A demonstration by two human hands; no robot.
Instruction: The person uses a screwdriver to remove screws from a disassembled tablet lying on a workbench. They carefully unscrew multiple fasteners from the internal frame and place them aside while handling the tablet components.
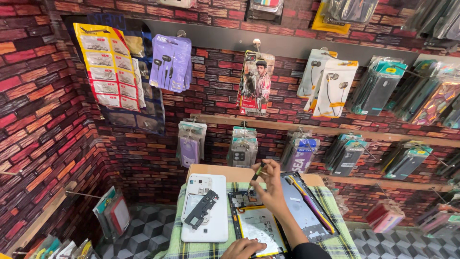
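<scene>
While right hand point(273, 184) pinches small dark-tipped screwdriver point(259, 170), left hand point(244, 248) flat on opened white-backed tablet point(256, 223); advise steady, vertical tip.

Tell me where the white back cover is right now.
In the head view, the white back cover lies on the checked cloth at the table's left side, just left of the opened tablet, with a dark part resting on it.

bright, even light; sharp centre, wide-angle bending at edges, glare on hanging packets point(330, 88).
</scene>
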